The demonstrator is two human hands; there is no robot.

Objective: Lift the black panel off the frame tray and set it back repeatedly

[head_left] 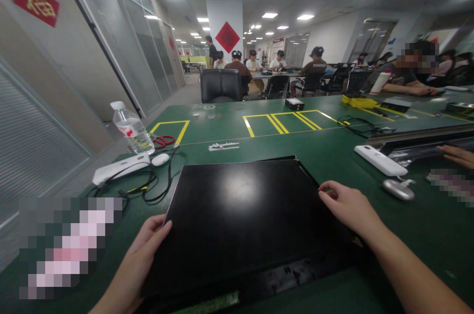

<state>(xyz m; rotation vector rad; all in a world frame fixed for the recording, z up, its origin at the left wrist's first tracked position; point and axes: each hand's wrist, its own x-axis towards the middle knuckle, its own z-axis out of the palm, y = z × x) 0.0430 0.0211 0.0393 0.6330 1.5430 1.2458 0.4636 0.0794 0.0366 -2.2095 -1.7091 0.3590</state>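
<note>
A flat black display panel [237, 210] lies before me over the green table, its glossy face reflecting a ceiling light. Part of a black frame [309, 174] shows along its right and far edges. My left hand [148, 240] grips the panel's left edge, thumb on top and fingers mostly hidden below. At the right edge, the thumb and index finger of my right hand [342, 203] are closed in a pinch; the exact part between them is hard to make out. A green circuit board strip [213, 302] pokes out under the near edge.
Left on the table [200, 138] are a water bottle [131, 126], red scissors [163, 141], a white power strip [120, 168] and cables. On the right lie a white device [380, 160] and a silver mouse [398, 189]. Another person's hand [459, 155] reaches in there.
</note>
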